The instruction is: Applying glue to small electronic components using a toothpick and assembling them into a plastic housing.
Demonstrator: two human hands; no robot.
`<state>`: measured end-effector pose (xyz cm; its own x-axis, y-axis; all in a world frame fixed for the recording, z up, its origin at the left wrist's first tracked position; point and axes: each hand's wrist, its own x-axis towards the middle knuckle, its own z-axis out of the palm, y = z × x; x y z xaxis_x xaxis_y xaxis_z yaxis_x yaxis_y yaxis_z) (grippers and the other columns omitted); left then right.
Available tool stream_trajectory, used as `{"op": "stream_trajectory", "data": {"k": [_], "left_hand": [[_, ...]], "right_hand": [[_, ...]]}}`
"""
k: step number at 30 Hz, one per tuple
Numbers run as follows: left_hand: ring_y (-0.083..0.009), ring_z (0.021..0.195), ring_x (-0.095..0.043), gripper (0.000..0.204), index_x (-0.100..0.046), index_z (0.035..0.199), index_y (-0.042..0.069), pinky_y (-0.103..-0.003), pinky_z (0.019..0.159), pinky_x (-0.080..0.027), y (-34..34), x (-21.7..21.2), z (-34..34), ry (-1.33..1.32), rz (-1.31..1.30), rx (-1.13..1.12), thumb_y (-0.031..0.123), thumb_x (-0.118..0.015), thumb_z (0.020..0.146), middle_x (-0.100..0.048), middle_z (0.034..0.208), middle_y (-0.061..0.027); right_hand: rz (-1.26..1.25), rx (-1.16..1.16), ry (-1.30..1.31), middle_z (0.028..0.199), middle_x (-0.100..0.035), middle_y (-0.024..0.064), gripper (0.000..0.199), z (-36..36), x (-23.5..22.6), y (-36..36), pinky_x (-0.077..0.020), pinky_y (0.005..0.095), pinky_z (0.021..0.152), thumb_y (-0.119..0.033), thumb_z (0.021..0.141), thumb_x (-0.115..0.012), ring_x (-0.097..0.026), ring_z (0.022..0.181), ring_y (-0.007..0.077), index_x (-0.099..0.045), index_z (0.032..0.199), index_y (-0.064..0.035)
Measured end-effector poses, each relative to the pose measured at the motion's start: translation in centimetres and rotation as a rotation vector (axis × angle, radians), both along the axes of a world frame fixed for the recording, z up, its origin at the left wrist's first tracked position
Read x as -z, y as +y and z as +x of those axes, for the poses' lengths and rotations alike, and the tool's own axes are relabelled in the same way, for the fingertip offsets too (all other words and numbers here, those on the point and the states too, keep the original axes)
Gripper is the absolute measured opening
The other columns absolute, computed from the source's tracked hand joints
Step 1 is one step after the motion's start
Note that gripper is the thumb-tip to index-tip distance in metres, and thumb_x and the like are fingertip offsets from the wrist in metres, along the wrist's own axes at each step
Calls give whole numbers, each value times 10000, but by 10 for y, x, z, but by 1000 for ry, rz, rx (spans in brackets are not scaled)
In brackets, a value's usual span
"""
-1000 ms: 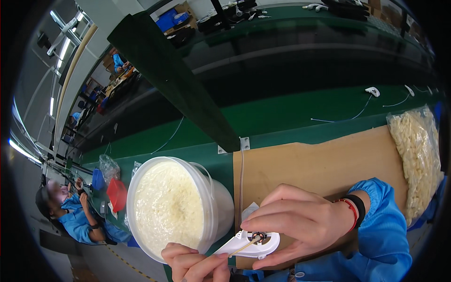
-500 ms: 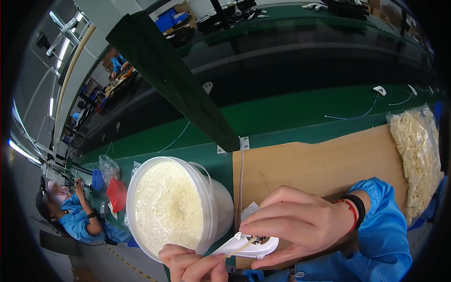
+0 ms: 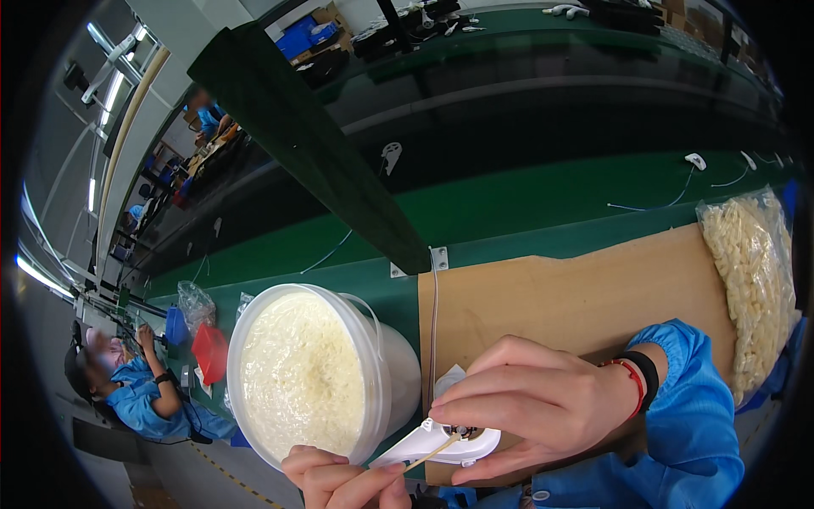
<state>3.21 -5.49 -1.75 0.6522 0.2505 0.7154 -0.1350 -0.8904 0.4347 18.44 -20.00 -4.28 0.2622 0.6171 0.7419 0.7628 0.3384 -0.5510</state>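
Right hand point(image 3: 543, 407) closed around small white plastic part point(image 3: 437, 443). Left hand point(image 3: 343, 479) pinched thin pale stick point(image 3: 428, 452) against it, beside white bucket point(image 3: 309, 373) on bench point(image 3: 560, 288).

Beyond the hands, a green conveyor belt point(image 3: 526, 204) ran across a long factory hall. A dark green beam point(image 3: 314, 144) slanted over it. Far left, ceiling light strips point(image 3: 38, 276) glowed and a seated worker point(image 3: 136, 390) bent over a bench.

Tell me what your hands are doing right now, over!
Right hand grips small white plastic part. Left hand pinches thin pale stick, tip at the part. White tub of pale pieces close beside. Nothing blocking.
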Motion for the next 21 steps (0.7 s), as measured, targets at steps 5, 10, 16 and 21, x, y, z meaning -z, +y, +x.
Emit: {"op": "stream_trajectory", "data": {"k": [5, 10, 16, 21], "left_hand": [[-215, 680, -444, 175, -693, 784, 19, -341, 691, -358, 0, -1, 1, 19, 10, 6, -29, -699, 616, -557, 673, -47], [-217, 673, -441, 141, -684, 771, 1, -338, 692, -355, 1, 0, 0, -7, 9, -5, -10, -694, 631, -541, 665, -60], [-222, 722, -461, 89, -667, 802, -31, -345, 705, -374, 9, 7, -7, -113, -2, -35, 7, -662, 722, -543, 706, -81], [-228, 776, -489, 72, -658, 869, -43, -343, 725, -409, 8, 11, -10, -142, -67, -70, -12, -613, 823, -575, 794, -113]], "right_hand": [[4, 10, -17, 1016, -650, 124, 534, 1, 0, 2, -518, 284, 710, -264, 685, -850, -612, 850, 243, -631, 1064, 42], [-6, 17, -10, 1020, -647, 129, 528, 0, 0, 1, -519, 280, 698, -258, 688, -848, -611, 845, 245, -631, 1067, 40], [-97, 164, -39, 1004, -632, 98, 556, 26, 16, -8, -498, 325, 748, -281, 669, -853, -593, 853, 245, -620, 1084, 7], [-316, 637, 168, 957, -620, 120, 425, 157, 72, -41, -468, 356, 794, -197, 677, -801, -568, 919, 288, -604, 1023, -49]]}}
